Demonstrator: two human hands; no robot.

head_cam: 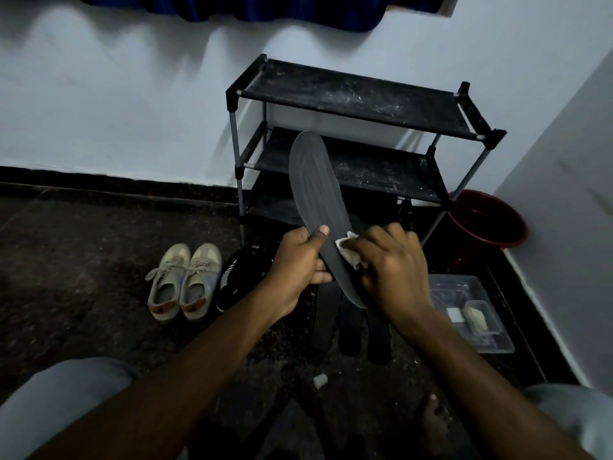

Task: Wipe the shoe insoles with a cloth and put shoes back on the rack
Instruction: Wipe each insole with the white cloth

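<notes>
My left hand (298, 263) grips a long dark grey insole (315, 194) near its lower part, thumb on its face, holding it upright in front of the rack. My right hand (391, 263) holds a small pale cloth (348, 250) pressed against the insole's right edge. Three dark insoles (350, 330) lie side by side on the floor under my hands. A pair of beige sneakers (184, 283) stands on the floor to the left, with a black shoe (235, 280) beside it. The black three-shelf shoe rack (358, 94) stands against the wall with no shoes on its visible shelves.
A dark red bucket (487, 220) sits in the corner right of the rack. A clear plastic tray (471, 313) with small pale items lies on the floor at the right. A small pale scrap (320, 381) lies on the dark floor. My knees and a bare foot (434, 423) are at the bottom.
</notes>
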